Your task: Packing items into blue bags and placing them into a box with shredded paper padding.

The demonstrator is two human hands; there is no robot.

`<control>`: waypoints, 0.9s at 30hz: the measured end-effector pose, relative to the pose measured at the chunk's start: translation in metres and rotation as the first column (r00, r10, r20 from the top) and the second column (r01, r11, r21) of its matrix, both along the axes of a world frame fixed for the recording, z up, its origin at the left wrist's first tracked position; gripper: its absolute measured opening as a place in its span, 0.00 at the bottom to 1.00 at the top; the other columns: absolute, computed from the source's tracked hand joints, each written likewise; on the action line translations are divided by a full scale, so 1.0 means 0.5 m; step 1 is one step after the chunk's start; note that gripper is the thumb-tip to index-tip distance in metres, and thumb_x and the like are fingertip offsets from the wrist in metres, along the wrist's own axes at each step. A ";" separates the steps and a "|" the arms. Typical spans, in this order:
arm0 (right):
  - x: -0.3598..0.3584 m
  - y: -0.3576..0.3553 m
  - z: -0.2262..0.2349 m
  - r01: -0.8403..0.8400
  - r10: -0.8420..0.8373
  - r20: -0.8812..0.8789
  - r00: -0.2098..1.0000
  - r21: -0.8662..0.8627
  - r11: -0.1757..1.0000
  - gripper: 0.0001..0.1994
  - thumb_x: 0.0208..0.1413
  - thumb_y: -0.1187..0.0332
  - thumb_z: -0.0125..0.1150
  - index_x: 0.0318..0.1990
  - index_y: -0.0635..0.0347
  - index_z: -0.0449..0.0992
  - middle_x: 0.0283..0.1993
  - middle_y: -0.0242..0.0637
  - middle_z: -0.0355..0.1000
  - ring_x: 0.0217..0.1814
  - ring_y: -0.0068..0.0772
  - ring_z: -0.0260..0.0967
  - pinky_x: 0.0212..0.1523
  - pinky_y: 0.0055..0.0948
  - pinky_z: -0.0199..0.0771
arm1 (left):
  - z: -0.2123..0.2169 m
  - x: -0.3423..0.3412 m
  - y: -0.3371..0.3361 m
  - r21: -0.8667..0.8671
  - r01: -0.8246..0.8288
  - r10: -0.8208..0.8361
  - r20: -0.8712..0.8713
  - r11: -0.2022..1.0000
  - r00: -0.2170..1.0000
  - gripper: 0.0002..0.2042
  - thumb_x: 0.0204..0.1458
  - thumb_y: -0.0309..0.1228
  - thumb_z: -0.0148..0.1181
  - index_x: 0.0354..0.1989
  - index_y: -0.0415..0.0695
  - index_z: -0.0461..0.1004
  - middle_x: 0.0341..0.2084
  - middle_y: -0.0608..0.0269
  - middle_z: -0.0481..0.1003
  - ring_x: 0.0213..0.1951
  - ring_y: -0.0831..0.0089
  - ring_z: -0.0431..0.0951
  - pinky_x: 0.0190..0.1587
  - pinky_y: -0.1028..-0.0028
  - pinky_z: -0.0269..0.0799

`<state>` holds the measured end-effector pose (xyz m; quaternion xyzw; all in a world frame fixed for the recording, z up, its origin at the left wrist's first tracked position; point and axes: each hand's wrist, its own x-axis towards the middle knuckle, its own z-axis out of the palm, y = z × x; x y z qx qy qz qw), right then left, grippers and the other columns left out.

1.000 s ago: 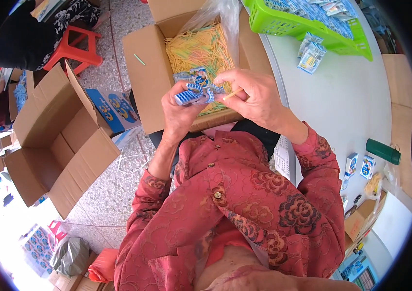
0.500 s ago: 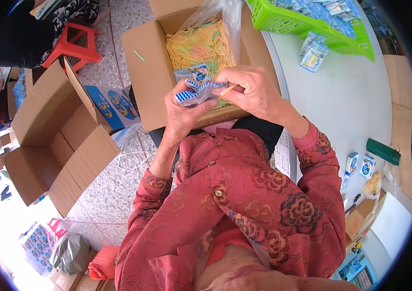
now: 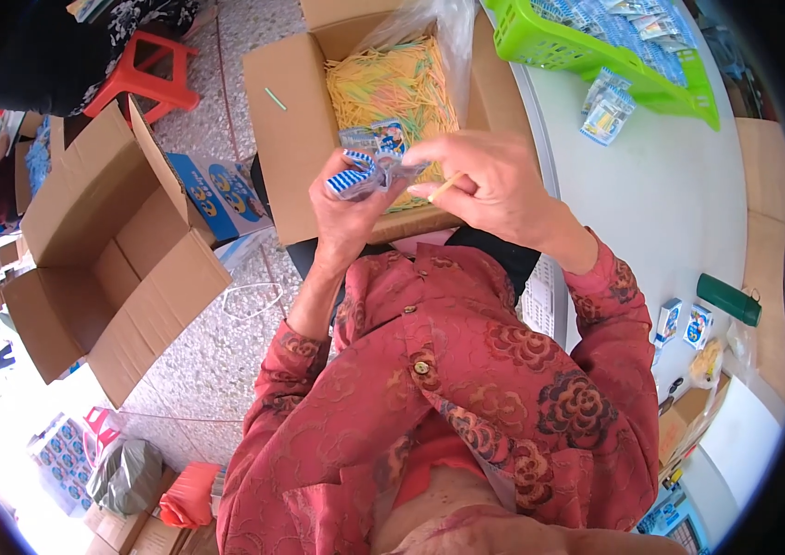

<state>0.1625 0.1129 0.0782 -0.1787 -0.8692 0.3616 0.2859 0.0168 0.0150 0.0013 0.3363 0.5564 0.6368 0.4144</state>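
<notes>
My left hand point(image 3: 344, 211) is closed around small clear plastic packets with blue-and-white striped edges point(image 3: 352, 178). Close on its right, my right hand point(image 3: 496, 183) pinches a short pale-yellow stick point(image 3: 448, 188), which slants up to the right. Its fingertips are by the packets' loose clear edge; whether they touch it I cannot tell. Both hands are above the near side of an open cardboard box point(image 3: 283, 139). Inside lie many thin yellow, orange and green sticks point(image 3: 390, 81), with blue-and-clear packets point(image 3: 385, 137) on top.
On the white table point(image 3: 661, 203) at right stand a green basket point(image 3: 587, 57) full of packets, loose packets point(image 3: 608, 116), a green bottle point(image 3: 728, 300) and small blue boxes point(image 3: 698, 326). An open carton point(image 3: 138, 250) and a red stool point(image 3: 147, 79) are at left.
My right hand's fingers have lifted and spread slightly, and the stick is tilted more steeply. My left hand and its packets have shifted a little to the left.
</notes>
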 end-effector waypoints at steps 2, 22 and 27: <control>-0.008 0.000 -0.013 -0.010 0.011 -0.007 1.000 0.133 0.991 0.15 0.36 0.78 0.63 0.36 0.56 0.73 0.14 0.30 0.59 0.16 0.25 0.58 0.18 0.26 0.58 | 0.001 0.001 0.002 -0.008 0.001 -0.001 0.001 1.000 1.000 0.10 0.39 0.19 0.62 0.31 0.38 0.69 0.27 0.68 0.73 0.30 0.85 0.70 0.33 0.82 0.69; -0.051 0.169 -0.287 0.195 -0.013 0.251 0.968 -0.718 0.668 0.15 0.56 0.58 0.45 0.29 0.59 0.70 0.23 0.27 0.65 0.24 0.15 0.61 0.25 0.17 0.62 | -0.013 -0.058 -0.004 0.038 -0.194 0.192 0.062 0.980 0.980 0.13 0.37 0.17 0.65 0.31 0.39 0.70 0.26 0.68 0.73 0.27 0.83 0.72 0.31 0.82 0.69; -0.007 0.217 -0.514 0.472 -0.045 0.550 0.834 -0.670 0.573 0.12 0.55 0.62 0.45 0.31 0.62 0.70 0.27 0.34 0.71 0.27 0.24 0.67 0.29 0.23 0.67 | -0.013 -0.069 -0.012 0.009 -0.219 0.216 0.120 0.976 0.969 0.13 0.38 0.16 0.63 0.33 0.38 0.70 0.28 0.67 0.73 0.29 0.83 0.71 0.32 0.83 0.67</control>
